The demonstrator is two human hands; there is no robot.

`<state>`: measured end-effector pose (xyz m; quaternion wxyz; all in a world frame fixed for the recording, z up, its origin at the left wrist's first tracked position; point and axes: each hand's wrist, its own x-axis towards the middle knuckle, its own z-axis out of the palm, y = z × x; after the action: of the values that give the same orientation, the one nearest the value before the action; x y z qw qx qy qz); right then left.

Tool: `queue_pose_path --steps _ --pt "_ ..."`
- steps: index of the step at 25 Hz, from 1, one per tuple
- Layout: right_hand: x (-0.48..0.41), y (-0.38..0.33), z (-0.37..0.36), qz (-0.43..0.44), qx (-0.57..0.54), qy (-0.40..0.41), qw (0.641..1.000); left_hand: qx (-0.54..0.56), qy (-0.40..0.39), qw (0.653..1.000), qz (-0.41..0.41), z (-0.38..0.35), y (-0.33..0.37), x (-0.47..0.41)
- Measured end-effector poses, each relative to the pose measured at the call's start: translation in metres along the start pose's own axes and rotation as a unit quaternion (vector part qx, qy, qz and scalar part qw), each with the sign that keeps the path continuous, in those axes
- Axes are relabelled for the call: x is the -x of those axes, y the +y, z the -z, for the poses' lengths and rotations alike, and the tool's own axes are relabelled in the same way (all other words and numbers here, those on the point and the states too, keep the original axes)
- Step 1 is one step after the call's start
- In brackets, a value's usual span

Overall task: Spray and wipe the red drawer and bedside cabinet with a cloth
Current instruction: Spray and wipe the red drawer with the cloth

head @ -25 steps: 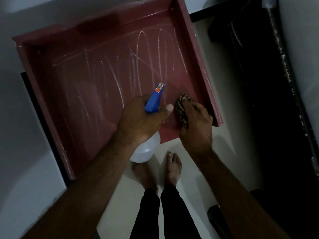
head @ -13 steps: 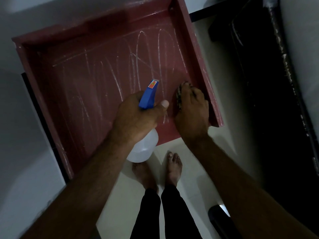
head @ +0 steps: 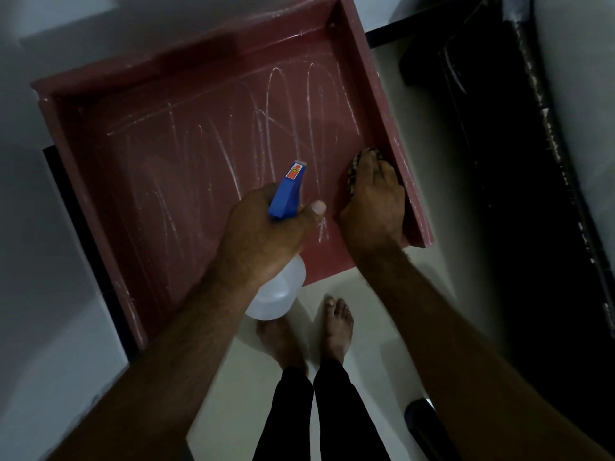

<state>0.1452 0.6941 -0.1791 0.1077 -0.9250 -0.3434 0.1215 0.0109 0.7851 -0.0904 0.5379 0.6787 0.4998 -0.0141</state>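
Note:
The red drawer (head: 186,154) fills the upper middle of the head view, its floor streaked with white wipe marks. My left hand (head: 266,237) holds a spray bottle (head: 286,191) with a blue trigger head and a clear body over the drawer's near part. My right hand (head: 372,201) presses a patterned cloth (head: 357,161) onto the drawer floor against the right wall. Most of the cloth is hidden under my fingers.
The drawer rests over a white surface (head: 50,261) at the left. A dark piece of furniture (head: 499,161) stands along the right. My bare feet (head: 312,327) are on the pale floor below the drawer's near edge. A dark object (head: 422,417) lies at the lower right.
My right hand has slid the cloth away from me along the drawer's right wall. My left hand with the bottle has shifted slightly left.

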Motion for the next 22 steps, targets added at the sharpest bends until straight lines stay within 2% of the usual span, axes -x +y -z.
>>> queue_pose_path --steps 5,13,19,22 --pt "-0.039 -0.024 -0.002 -0.02 -0.021 -0.002 1.0 0.001 -0.004 1.0 -0.007 0.003 0.001 -0.002" --pt "0.011 -0.007 -0.003 -0.045 -0.042 -0.012 0.998 -0.009 0.0 1.0 0.007 0.01 -0.004 -0.003" --pt "-0.026 -0.014 -0.004 0.005 -0.067 -0.01 0.998 0.02 -0.003 1.0 -0.011 0.009 0.002 -0.001" --pt "-0.016 -0.009 -0.004 0.038 -0.077 -0.012 0.996 0.012 0.001 1.0 -0.009 0.007 0.005 -0.002"
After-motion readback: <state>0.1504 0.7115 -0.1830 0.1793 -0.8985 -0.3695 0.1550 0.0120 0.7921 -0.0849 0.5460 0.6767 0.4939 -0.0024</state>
